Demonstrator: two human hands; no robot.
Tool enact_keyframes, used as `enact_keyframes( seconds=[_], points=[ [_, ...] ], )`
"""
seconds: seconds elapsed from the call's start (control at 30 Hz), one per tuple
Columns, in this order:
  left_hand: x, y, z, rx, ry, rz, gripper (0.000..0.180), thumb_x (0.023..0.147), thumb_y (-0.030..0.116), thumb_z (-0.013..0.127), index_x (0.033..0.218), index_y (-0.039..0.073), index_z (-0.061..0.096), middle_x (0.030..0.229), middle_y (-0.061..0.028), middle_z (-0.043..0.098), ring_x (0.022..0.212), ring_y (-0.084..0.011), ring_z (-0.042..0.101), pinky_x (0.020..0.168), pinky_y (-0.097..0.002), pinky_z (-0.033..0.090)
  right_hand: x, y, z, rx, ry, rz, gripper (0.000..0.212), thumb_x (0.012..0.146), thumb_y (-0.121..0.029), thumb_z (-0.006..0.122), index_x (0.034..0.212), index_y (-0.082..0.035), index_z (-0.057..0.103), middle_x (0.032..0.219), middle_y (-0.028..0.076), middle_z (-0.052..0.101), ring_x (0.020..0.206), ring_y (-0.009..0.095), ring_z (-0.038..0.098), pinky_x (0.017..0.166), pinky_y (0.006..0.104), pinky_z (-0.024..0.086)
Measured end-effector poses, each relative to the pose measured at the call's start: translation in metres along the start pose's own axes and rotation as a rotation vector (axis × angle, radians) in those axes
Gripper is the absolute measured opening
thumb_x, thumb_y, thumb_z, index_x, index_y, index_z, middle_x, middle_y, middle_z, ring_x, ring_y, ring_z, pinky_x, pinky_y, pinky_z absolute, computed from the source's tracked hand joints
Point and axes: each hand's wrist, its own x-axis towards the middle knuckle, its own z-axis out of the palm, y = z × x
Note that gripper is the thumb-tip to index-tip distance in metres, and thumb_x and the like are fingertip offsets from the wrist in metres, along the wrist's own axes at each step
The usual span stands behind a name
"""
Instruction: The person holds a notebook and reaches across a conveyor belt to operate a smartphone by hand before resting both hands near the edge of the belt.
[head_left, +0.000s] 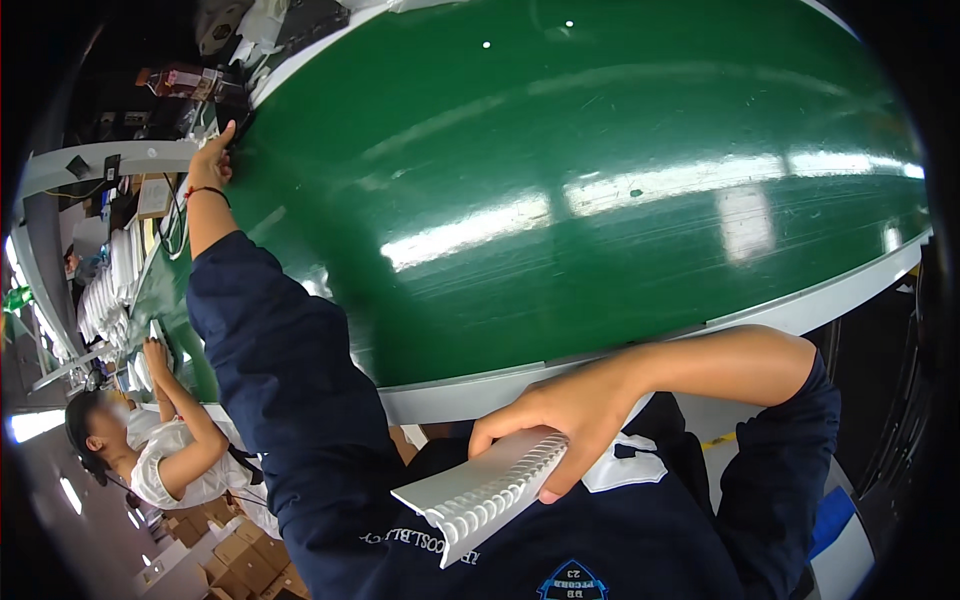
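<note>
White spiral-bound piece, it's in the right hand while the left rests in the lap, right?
Not the lap: the head view shows the left hand outstretched at the green table's left edge. The right hand holds the white spiral-bound piece.

A broad, glossy green work surface [480, 130] with a pale grey metal edge [455, 397] sweeps across the frame, its borders bowed by the lens, bright bands of reflected light gleaming from centre to right. Two tiny white dots [486, 44] show near the top, too small to identify, and a small dark mark [637, 193] sits right of centre. A black object [235, 122], its form unclear, stands at the upper-left edge. At far left, beside another green stretch [150, 298], white stacked items [108, 292] crowd together, their exact support unclear.
</note>
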Motion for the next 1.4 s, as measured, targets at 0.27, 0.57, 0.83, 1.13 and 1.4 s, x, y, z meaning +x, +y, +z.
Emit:
enact_keyframes(
  seconds=[0.27, 0.57, 0.83, 1.13, 1.4],
  points=[
    [-0.002, 0.027, 0.000, -0.035, -0.021, -0.217, 0.060, 0.068, 0.059, 0.070, 0.096, 0.007, 0.061, 0.078, -0.0048, 0.056, 0.064, -0.0152, 0.051, 0.054, -0.0265, 0.040, 0.002, -0.008, -0.004, -0.013, -0.052, 0.088, 0.049, 0.073, -0.011, 0.069, 0.117, -0.009, 0.048, 0.106, 0.004, 0.059, 0.086, 0.020, 0.056, 0.074, 0.0298, 0.043],
    [-0.024, 0.049, -0.014, -0.067, -0.075, -0.422, 0.053, 0.067, 0.057, 0.074, 0.088, 0.009, 0.063, 0.066, -0.0009, 0.055, 0.054, -0.0095, 0.048, 0.046, -0.0232, 0.036, 0.002, -0.006, -0.002, -0.048, -0.084, 0.093, 0.053, 0.068, -0.008, 0.071, 0.116, -0.008, 0.049, 0.106, 0.005, 0.059, 0.086, 0.025, 0.056, 0.074, 0.0312, 0.044],
    [0.051, -0.028, -0.013, -0.281, -0.246, -0.350, 0.055, 0.062, 0.058, 0.076, 0.084, 0.009, 0.064, 0.070, -0.0013, 0.057, 0.059, -0.0100, 0.048, 0.051, -0.0235, 0.036, 0.007, -0.012, -0.003, -0.102, -0.138, 0.066, 0.060, 0.064, -0.006, 0.072, 0.119, -0.009, 0.049, 0.109, 0.006, 0.059, 0.090, 0.026, 0.056, 0.076, 0.0327, 0.044],
    [0.051, -0.035, 0.008, -0.813, -0.198, -0.286, 0.058, 0.058, 0.058, 0.079, 0.084, 0.008, 0.065, 0.078, -0.0036, 0.058, 0.067, -0.0124, 0.048, 0.061, -0.0246, 0.039, 0.008, -0.010, -0.003, -0.116, -0.070, 0.060, 0.051, 0.068, -0.008, 0.070, 0.114, -0.009, 0.048, 0.104, 0.005, 0.061, 0.083, 0.026, 0.056, 0.069, 0.0337, 0.043],
    [0.052, -0.025, 0.016, -0.729, -0.240, -0.293, 0.069, 0.055, 0.058, 0.080, 0.095, 0.004, 0.061, 0.094, -0.0095, 0.053, 0.084, -0.0192, 0.045, 0.073, -0.0281, 0.037, 0.010, -0.009, -0.007, -0.111, -0.130, 0.089, 0.071, 0.061, -0.004, 0.074, 0.126, -0.008, 0.046, 0.120, 0.007, 0.056, 0.096, 0.027, 0.056, 0.082, 0.0345, 0.045]
  ],
)
